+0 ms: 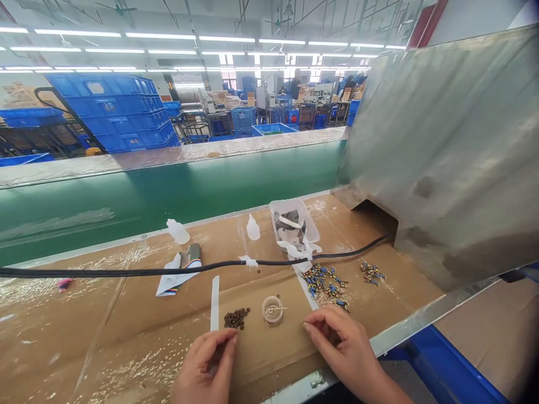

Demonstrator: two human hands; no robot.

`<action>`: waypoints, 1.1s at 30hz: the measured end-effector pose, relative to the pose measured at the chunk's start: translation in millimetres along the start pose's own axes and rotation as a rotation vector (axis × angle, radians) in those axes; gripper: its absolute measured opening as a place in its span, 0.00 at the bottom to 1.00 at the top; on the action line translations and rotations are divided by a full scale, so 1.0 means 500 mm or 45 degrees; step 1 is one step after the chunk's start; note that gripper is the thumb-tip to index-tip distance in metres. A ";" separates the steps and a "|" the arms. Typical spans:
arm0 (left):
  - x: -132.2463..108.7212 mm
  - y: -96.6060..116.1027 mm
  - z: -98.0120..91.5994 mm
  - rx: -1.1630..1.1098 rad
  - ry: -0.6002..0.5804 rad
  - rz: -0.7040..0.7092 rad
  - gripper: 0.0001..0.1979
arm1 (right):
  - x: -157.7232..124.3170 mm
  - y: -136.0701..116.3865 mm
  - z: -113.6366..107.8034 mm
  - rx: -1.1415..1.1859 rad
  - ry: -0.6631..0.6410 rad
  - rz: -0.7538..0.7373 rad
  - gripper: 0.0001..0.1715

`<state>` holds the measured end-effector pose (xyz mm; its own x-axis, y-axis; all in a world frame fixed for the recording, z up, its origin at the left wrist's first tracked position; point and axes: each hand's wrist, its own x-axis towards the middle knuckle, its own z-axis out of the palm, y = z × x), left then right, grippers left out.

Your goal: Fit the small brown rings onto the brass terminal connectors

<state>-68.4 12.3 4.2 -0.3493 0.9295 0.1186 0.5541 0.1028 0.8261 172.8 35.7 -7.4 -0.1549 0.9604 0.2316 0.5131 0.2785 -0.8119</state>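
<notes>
My left hand [206, 362] rests on the cardboard-covered bench near the front edge, fingers curled and pinched just below a small heap of dark brown rings [236, 318]. What the pinch holds, if anything, is too small to see. My right hand [341, 345] lies to the right with its fingers bent in a pinch, close below a scatter of small blue and yellow wire parts [326, 283]. Between the hands stands a small clear round dish [273, 310] with a thin pin in it.
A black cable [147, 271] runs across the bench. Behind it stand two small white squeeze bottles [253, 228], a clear plastic tray [295, 221] of parts, and a ribbon cable piece on paper [179, 272]. A green conveyor belt [168, 196] lies beyond; a metal hood [446, 151] is right.
</notes>
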 end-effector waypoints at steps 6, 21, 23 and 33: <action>0.019 0.008 0.017 0.167 -0.023 0.044 0.09 | -0.003 0.010 -0.001 -0.024 0.005 0.001 0.11; -0.015 0.048 0.033 -0.093 0.082 -0.101 0.07 | -0.008 0.035 0.003 -0.033 0.060 -0.112 0.11; -0.024 0.049 0.032 -0.221 0.081 -0.159 0.09 | -0.007 0.031 0.002 -0.048 0.045 -0.106 0.12; -0.036 0.042 0.061 -1.195 -0.273 -0.896 0.19 | -0.001 0.006 -0.002 -0.034 0.000 -0.009 0.10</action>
<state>-27.4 8.5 2.9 -0.1723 0.8222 -0.5424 -0.5086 0.3973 0.7638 175.1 36.0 -9.6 -0.1584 0.9584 0.2373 0.5342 0.2853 -0.7957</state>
